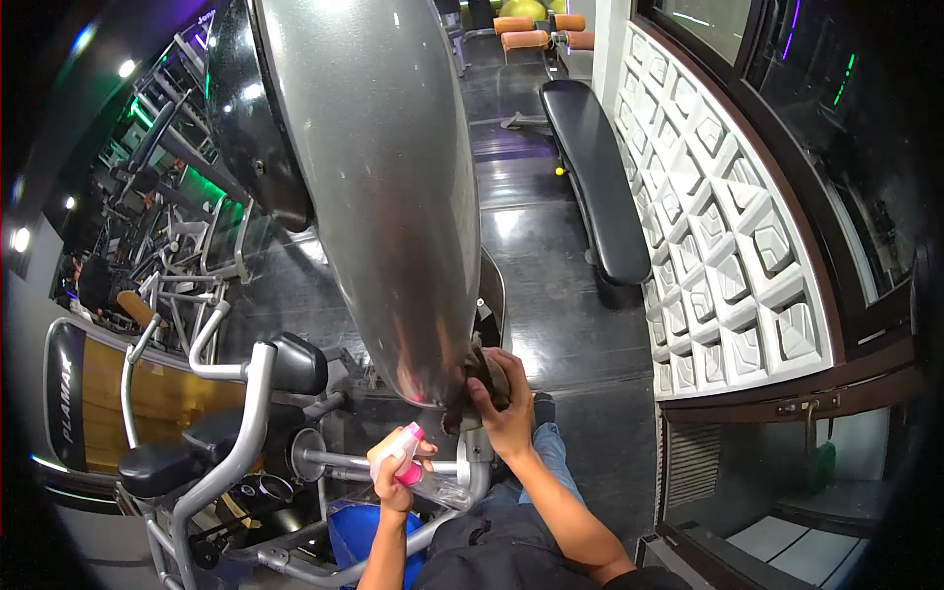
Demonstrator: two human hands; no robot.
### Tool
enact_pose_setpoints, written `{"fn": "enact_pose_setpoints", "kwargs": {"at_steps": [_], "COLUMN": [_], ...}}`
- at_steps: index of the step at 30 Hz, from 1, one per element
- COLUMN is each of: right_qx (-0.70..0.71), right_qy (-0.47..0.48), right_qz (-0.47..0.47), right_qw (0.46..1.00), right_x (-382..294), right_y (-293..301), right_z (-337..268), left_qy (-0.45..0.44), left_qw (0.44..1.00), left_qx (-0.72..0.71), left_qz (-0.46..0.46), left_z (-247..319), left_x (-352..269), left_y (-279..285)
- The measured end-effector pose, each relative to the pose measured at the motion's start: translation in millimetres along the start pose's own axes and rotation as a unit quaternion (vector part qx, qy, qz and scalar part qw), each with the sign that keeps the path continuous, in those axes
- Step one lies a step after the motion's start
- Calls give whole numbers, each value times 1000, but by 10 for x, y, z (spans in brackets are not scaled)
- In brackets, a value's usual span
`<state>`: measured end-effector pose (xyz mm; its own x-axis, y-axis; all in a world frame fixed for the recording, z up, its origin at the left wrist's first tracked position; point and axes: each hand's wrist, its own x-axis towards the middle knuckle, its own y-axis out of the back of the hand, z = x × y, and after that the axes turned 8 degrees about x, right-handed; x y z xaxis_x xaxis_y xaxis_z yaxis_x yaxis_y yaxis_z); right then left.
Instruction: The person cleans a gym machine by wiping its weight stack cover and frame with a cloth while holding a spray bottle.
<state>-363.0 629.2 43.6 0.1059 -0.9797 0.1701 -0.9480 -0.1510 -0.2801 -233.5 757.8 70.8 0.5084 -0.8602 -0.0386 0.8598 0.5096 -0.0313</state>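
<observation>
My left hand (pixel 392 472) grips a clear spray bottle (pixel 442 492) with a pink and white trigger head, below the tip of a large glossy grey machine cover (pixel 383 192). A crumpled brown-grey cloth (pixel 479 391) is in my right hand (pixel 510 405), held against the right side of the cover's lower end. The cover narrows towards my hands, and a black panel (pixel 251 110) adjoins its left side. Grey metal tubes of the machine frame (pixel 478 472) run just below and between my hands.
A black padded bench (pixel 597 184) stands along the white patterned wall (pixel 708 221) at right. At left is a gym machine with black pads (pixel 158 464) and curved grey tubes. A blue bucket (pixel 365 535) sits low near the frame. Dark flooring (pixel 575 332) lies between machine and wall.
</observation>
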Motion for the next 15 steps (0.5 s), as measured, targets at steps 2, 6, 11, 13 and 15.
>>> {"fn": "enact_pose_setpoints", "kwargs": {"at_steps": [2,6,11,13,15], "right_qx": [-14,-82,-58,-34,4], "right_qy": [17,-95,-95,-73,48], "right_qz": [25,48,46,40,43], "right_qw": [999,991,993,996,998], "right_x": [-125,-300,-204,-167,-167], "right_y": [90,218,95,-11,-110], "right_z": [357,687,355,-2,-257], "left_qy": [0,3,5,-2,1], "left_qw": [1000,1000,1000,1000,1000], "left_qx": [-3,-2,-4,-13,-16], "left_qz": [-2,-10,-8,-7,-5], "left_z": [-8,-24,-55,-80,-113], "left_x": [7,28,-5,-17,-21], "left_y": [-21,4,82,108,151]}}
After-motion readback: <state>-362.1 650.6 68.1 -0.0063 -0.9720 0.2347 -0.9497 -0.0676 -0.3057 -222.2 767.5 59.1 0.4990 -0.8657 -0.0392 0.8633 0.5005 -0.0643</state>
